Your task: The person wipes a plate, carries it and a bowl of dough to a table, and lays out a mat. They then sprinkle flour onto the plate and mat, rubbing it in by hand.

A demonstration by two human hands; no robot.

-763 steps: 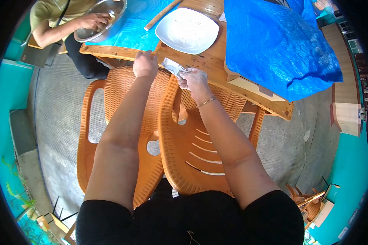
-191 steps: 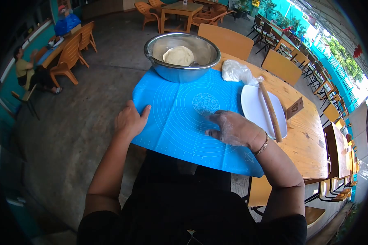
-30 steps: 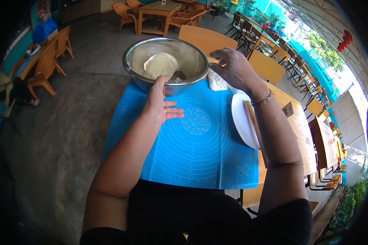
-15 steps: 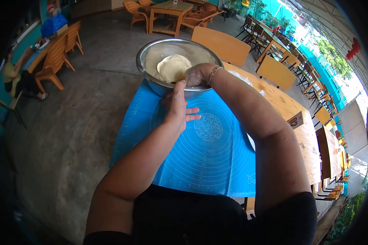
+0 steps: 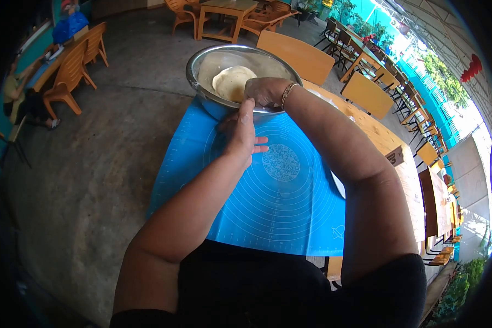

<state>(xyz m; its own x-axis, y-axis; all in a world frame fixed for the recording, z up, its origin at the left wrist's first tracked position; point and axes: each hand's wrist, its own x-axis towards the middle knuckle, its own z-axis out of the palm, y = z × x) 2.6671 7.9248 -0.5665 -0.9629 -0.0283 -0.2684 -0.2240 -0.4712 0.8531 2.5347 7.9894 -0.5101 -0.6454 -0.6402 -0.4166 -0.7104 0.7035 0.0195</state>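
One head-worn camera (wide fisheye) looks forward and down, close over the blue mat [image 5: 268, 208] and steel bowl [image 5: 205, 65].

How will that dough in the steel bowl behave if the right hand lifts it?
The dough lies flattened against the steel bowl wall, so it will probably sag and stretch. Its surface looks matte, so likely not slippery; it may cling to the right hand.

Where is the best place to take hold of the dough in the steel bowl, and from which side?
Probably its near right edge, reached from above through the bowl's open top. The dough lies as a flat round in the steel bowl, whose high wall blocks a sideways approach. The right hand is at that edge.
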